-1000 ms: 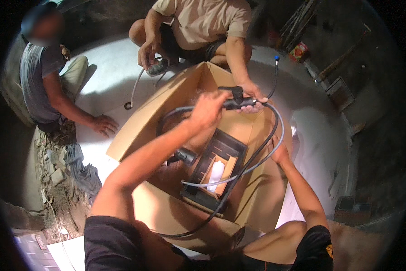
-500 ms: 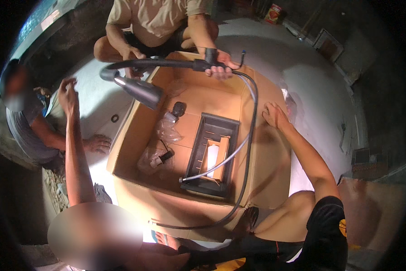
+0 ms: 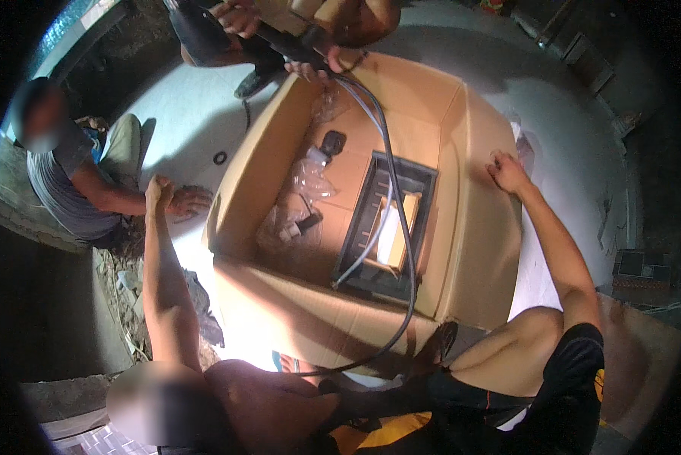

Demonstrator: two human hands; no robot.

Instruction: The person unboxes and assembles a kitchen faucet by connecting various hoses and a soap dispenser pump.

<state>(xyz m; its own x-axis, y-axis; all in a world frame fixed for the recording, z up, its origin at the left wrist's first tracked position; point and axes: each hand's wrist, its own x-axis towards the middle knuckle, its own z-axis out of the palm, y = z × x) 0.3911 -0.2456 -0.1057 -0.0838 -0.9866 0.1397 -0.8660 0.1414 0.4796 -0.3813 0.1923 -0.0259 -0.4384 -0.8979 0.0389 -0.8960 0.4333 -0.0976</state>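
Observation:
A large open cardboard box [image 3: 486,235] stands in front of me. My left hand [image 3: 158,194] is raised left of the box, closed like a fist, with nothing visible in it. My right hand [image 3: 509,174] rests on the box's right flap, fingers loosely apart. Across the box, another person's hands [image 3: 238,19] hold a black gooseneck faucet [image 3: 289,44], partly cut off by the upper edge. Its black hose [image 3: 410,277] loops over the box toward me, and a grey hose [image 3: 359,254] hangs inside. Within lies a black rectangular tray [image 3: 353,227] holding a small carton [image 3: 410,208] with a white item.
Clear plastic bags [image 3: 310,180] and small black parts [image 3: 333,142] lie in the box's left side. A black ring [image 3: 219,158] is on the floor. At the left a second person [image 3: 67,178] sits with a hand on the floor. Bricks or tiles [image 3: 638,269] stand at right.
My left hand has come down and closed. The other person has drawn the faucet up and away from the box, pulling its hoses along. The whole view has shifted.

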